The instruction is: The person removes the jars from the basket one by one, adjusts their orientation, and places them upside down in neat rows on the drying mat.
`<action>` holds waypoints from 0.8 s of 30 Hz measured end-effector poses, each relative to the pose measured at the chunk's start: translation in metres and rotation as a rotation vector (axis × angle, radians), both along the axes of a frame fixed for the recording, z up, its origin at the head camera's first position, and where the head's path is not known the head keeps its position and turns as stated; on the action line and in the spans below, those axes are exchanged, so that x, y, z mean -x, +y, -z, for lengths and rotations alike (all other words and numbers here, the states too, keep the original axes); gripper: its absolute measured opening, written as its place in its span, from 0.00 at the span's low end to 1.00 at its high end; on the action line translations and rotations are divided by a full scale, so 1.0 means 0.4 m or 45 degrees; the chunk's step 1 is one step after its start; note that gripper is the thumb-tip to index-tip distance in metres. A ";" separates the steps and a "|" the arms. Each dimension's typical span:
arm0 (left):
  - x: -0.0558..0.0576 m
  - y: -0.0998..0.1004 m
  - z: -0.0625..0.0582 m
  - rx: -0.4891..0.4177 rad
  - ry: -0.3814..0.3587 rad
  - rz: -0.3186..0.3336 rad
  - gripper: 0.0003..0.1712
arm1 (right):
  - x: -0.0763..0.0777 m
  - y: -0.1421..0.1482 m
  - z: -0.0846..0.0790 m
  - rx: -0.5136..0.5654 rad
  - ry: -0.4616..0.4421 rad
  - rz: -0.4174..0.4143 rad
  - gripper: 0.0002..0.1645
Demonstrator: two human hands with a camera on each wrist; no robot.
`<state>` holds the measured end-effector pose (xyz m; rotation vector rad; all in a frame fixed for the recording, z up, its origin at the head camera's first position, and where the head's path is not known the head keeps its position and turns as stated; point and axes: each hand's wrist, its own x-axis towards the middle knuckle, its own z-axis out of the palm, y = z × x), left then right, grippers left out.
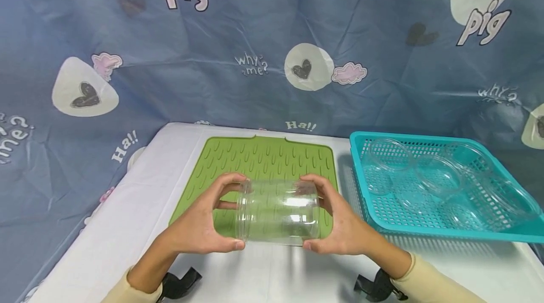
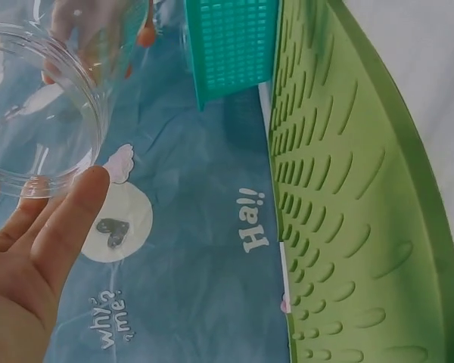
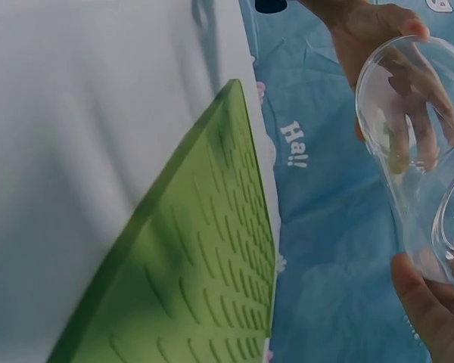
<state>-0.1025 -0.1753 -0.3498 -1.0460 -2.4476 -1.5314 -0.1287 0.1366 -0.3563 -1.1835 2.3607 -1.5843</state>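
Observation:
A clear, see-through jar lies on its side in the air, held between both hands over the near part of the green ridged mat. My left hand grips its open, rimmed end, thumb below and fingers above. At the opposite end, the base, my right hand grips it the same way. The left wrist view shows the jar's round mouth with fingertips at its rim. In the right wrist view, the left hand's fingers show through the jar.
A turquoise mesh basket stands to the right of the mat, with several clear round containers inside. White cloth covers the table. Behind it hangs a blue printed curtain.

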 end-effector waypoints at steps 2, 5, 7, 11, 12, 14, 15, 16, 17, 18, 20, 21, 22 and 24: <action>0.000 0.002 -0.002 -0.002 -0.015 -0.010 0.60 | 0.002 0.001 -0.007 -0.005 0.023 -0.005 0.65; 0.003 0.004 -0.003 0.004 -0.040 -0.020 0.60 | 0.006 0.003 -0.016 -0.025 0.033 -0.003 0.65; 0.005 0.004 0.000 0.021 -0.048 -0.038 0.60 | 0.011 0.004 -0.025 -0.050 0.043 0.000 0.64; 0.009 0.003 0.009 0.078 0.001 -0.081 0.61 | 0.027 0.001 -0.051 -0.098 0.081 -0.013 0.64; 0.008 0.002 0.011 0.104 0.008 -0.099 0.62 | 0.031 0.001 -0.058 -0.113 0.095 -0.016 0.64; 0.006 0.000 0.014 0.163 0.005 -0.124 0.63 | 0.038 0.001 -0.075 -0.144 0.124 -0.020 0.65; 0.006 -0.003 0.016 0.202 -0.010 -0.142 0.63 | 0.040 0.003 -0.084 -0.173 0.139 -0.012 0.66; 0.005 -0.007 0.019 0.258 -0.024 -0.167 0.62 | 0.043 0.006 -0.094 -0.200 0.162 -0.004 0.67; 0.004 -0.013 0.023 0.324 -0.034 -0.199 0.61 | 0.045 0.009 -0.103 -0.232 0.188 0.006 0.67; 0.003 -0.022 0.029 0.391 -0.041 -0.230 0.59 | 0.048 0.012 -0.114 -0.264 0.208 0.016 0.67; 0.003 -0.046 0.046 0.532 -0.047 -0.303 0.54 | 0.054 0.018 -0.136 -0.334 0.244 0.035 0.67; 0.003 -0.062 0.055 0.607 -0.037 -0.346 0.51 | 0.058 0.020 -0.148 -0.363 0.268 0.040 0.66; 0.002 -0.079 0.065 0.673 -0.017 -0.387 0.48 | 0.064 0.022 -0.159 -0.390 0.289 0.045 0.66; 0.003 -0.114 0.082 0.775 0.012 -0.456 0.43 | 0.074 0.023 -0.182 -0.443 0.320 0.051 0.66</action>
